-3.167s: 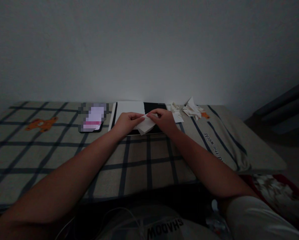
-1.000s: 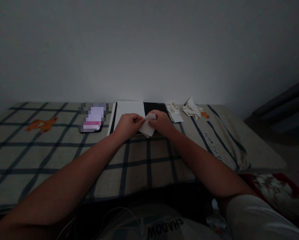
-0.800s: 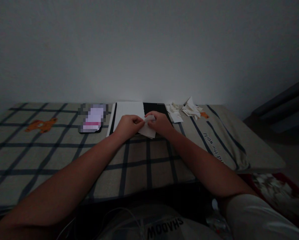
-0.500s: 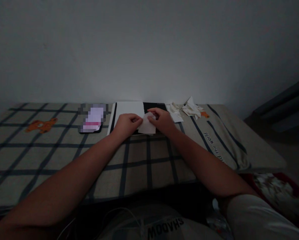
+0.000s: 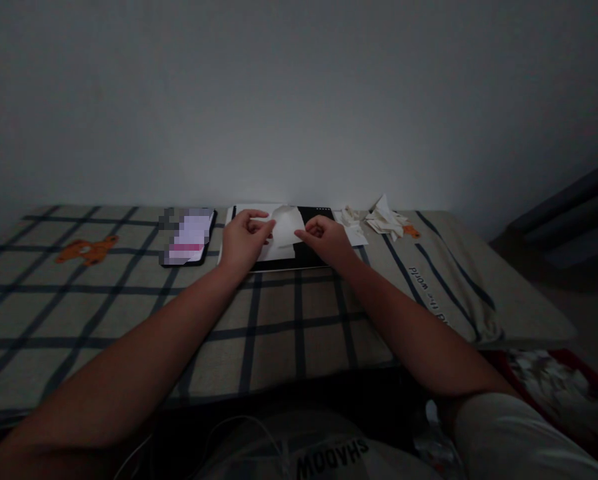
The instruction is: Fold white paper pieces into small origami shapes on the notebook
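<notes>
A small piece of white paper [image 5: 287, 225] is held up between my hands, above a larger white sheet [image 5: 281, 253] on a black flat board or book [image 5: 311, 257] with a pale left edge. My left hand [image 5: 245, 243] pinches the small paper's left side between thumb and forefinger, its other fingers loosely bent. On the opposite side, my right hand [image 5: 327, 241] has its thumb and curled fingers closed at the paper's right edge.
A phone [image 5: 189, 240] with a lit screen lies to the left on the checked cloth [image 5: 273, 307]. Crumpled paper pieces [image 5: 386, 219] sit to the right. A red container [image 5: 591, 360] of paper scraps stands low at the right. A wall rises behind.
The small paper has moved up and away from me, now tilted over the white sheet. My left hand has shifted slightly left and up, its fingers more raised; the right has barely moved.
</notes>
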Action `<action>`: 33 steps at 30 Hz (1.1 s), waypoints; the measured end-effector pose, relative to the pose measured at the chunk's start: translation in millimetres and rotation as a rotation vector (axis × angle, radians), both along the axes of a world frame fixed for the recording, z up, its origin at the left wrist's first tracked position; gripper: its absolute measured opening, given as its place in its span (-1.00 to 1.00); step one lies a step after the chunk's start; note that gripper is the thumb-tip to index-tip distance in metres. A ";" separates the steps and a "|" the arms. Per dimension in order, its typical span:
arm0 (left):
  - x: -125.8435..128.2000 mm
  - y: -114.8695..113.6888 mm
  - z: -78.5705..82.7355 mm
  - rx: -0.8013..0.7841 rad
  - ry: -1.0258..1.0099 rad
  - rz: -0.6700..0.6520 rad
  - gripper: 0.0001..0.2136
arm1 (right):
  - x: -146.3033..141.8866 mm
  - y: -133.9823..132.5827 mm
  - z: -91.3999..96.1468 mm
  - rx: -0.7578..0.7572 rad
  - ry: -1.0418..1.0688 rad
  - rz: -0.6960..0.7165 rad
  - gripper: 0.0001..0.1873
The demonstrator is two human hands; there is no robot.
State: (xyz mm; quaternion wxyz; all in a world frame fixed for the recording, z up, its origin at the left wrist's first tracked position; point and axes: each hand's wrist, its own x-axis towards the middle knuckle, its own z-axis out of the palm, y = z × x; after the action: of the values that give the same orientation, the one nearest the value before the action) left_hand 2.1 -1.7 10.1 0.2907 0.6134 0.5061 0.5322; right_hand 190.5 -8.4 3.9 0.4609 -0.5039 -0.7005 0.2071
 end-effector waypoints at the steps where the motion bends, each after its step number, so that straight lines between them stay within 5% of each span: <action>1: 0.3 0.0 -0.8 0.017 -0.009 -0.006 -0.72 | 0.5 0.7 -0.6 0.002 0.007 -0.001 -0.73; 11: -2.0 -4.0 -2.0 0.125 0.256 -0.048 -0.73 | 3.7 3.1 -1.3 0.042 -0.025 -0.042 -0.72; 23: 1.4 -0.8 -5.7 -0.024 0.090 -0.106 -0.70 | 3.9 -2.6 5.1 0.224 -0.053 -0.068 -0.86; 33: 5.3 -5.4 -1.9 -0.059 0.049 -0.101 -0.63 | 7.0 0.7 7.2 0.448 -0.354 -0.065 -0.87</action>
State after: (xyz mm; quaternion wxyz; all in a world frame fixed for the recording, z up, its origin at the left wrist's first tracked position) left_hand 7.4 -7.1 8.2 0.3226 0.6420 0.4968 0.4867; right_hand 197.5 -7.7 11.1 0.4378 -0.4400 -0.7818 -0.0592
